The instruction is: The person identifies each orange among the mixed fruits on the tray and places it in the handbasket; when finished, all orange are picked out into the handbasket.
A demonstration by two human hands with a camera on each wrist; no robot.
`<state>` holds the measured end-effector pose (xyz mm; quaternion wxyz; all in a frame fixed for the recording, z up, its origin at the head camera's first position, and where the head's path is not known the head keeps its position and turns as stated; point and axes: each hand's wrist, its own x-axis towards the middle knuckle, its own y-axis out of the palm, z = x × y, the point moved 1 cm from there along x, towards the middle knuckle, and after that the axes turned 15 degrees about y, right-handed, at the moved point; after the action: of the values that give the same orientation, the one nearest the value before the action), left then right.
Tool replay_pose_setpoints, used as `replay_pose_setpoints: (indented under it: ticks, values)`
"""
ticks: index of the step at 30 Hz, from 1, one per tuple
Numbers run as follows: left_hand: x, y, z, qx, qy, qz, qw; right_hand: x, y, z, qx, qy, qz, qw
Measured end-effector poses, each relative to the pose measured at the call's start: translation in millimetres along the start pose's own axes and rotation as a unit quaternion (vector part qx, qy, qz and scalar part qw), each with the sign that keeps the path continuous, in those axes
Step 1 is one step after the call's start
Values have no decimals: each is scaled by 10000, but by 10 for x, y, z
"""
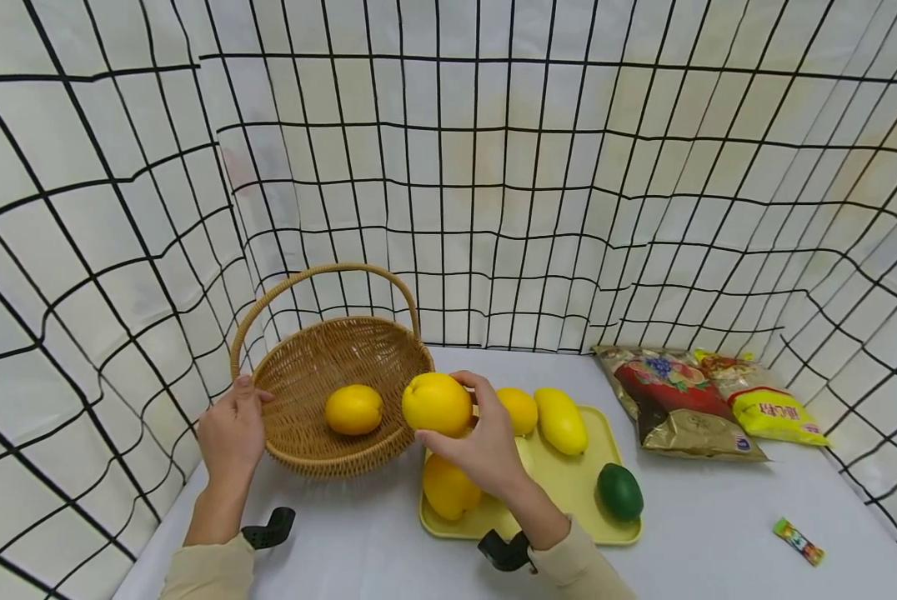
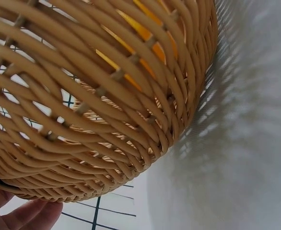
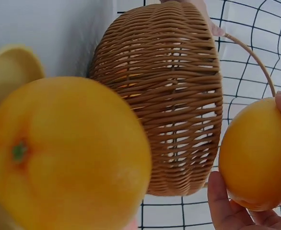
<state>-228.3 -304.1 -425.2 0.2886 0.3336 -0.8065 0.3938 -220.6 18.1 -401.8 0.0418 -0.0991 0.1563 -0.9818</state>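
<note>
My left hand (image 1: 231, 429) grips the left rim of a brown wicker basket (image 1: 343, 468), which is tilted with its opening toward me. Inside lies one yellow, lemon-like fruit (image 1: 353, 409). Between thumb and fingers, my right hand (image 1: 493, 450) holds another smooth yellow, lemon-like fruit (image 1: 437, 404) beside the basket's right rim. The right wrist view shows this held fruit (image 3: 258, 155) outside the woven wall. Below that hand, an orange (image 1: 448, 489) sits on a yellow tray (image 1: 553, 517). In the left wrist view, fingertips (image 2: 35, 215) show under the weave.
The tray also bears a round yellow fruit (image 1: 519, 411), a mango (image 1: 563, 421) and a dark green, avocado-like fruit (image 1: 619, 492). Two snack bags (image 1: 689, 408) (image 1: 774, 408) lie at the back right, a small wrapped bar (image 1: 798, 542) nearer. Black wire grid (image 1: 493, 208) surrounds the table.
</note>
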Motion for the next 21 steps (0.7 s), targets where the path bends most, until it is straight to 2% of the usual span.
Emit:
replay_pose_setpoints:
  ticks: [4,9,13,21]
  values:
    - [9,4,-13,-26,108,25,9999,70,75,88,-194,-188,51,9996]
    - [-6,-1,-31,20,48,81,10000,147,162,152,-400,-354,150,9985]
    - [-11,-13,-56,117,40,136,9998,195,221,192,-472,-351,380,9975]
    - [-6,-17,-82,185,265,137,9994,291,364,263,-1137,-314,797,9898]
